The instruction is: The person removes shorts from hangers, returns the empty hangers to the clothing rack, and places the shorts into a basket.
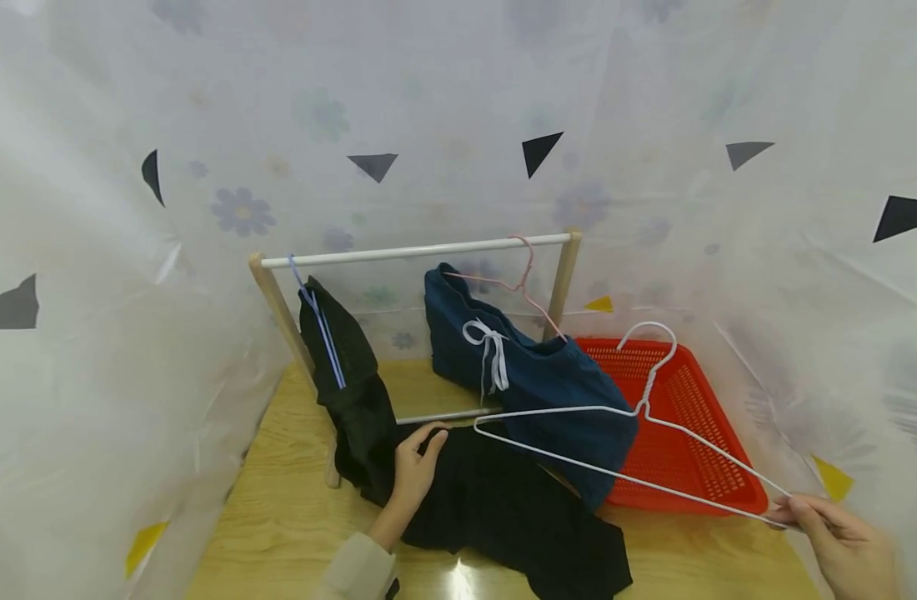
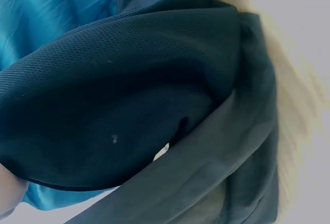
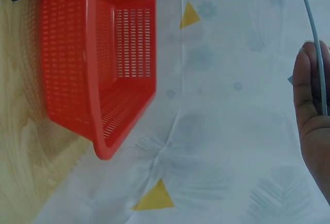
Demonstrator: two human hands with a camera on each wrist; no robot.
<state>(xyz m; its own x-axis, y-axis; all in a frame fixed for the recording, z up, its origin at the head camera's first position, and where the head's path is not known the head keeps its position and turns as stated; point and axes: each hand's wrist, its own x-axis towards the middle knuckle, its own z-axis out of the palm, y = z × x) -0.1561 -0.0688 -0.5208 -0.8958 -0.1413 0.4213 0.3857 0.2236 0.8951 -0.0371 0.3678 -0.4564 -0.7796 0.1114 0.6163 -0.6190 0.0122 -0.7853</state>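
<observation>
While my right hand [image 1: 844,537] pinches one end of the white hanger [image 1: 644,406], the hanger's long axis slants across the head view, from that lower right corner up to its free end at the left. Its hook stands upward, the open tip curling round to the left. The hanger is in front of the red basket [image 1: 694,383] and the blue garment [image 1: 552,396], its free end over the top of the black garment [image 1: 503,508].

My right thumb and fingers are together, clamped on the wire; in the right wrist view the wire runs lengthwise along my fingers.

My left hand [image 1: 416,471] reaches up to the black garment's top edge and pinches the cloth there, thumb and forefinger almost together, just beside the hanger's free end. That garment lies on the desk [image 1: 256,517], its long axis running from my left hand down to the right.

Behind it, the blue garment hangs from a pink hanger [image 1: 520,287] on the rack [image 1: 413,252].
</observation>
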